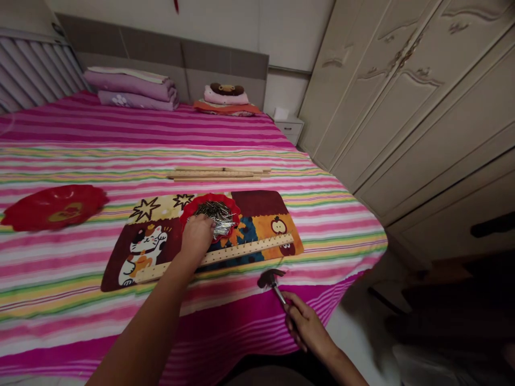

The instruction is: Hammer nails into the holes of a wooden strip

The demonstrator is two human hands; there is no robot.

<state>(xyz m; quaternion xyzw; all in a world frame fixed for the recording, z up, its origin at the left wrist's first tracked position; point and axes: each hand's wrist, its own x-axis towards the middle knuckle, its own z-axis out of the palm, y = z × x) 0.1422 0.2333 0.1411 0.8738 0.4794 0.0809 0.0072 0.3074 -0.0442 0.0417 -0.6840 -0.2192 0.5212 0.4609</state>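
My left hand [197, 236] reaches over a red scalloped plate [231, 206] heaped with metal nails [217, 213]; its fingers are curled down into the pile, and what they pinch is hidden. My right hand [306, 324] is closed round the handle of a small hammer [270, 280], whose dark head rests on the bed near the front edge. A wooden strip [241, 252] with a row of nails in it lies across a cartoon cat mat [148, 241], just below the plate and under my left wrist.
A second red plate [52, 206] sits at the left on the striped bedspread [120, 161]. More wooden strips [219, 173] lie further back. Folded bedding [132, 86] and pillows [227, 99] are at the headboard. A wardrobe [422, 107] stands close on the right.
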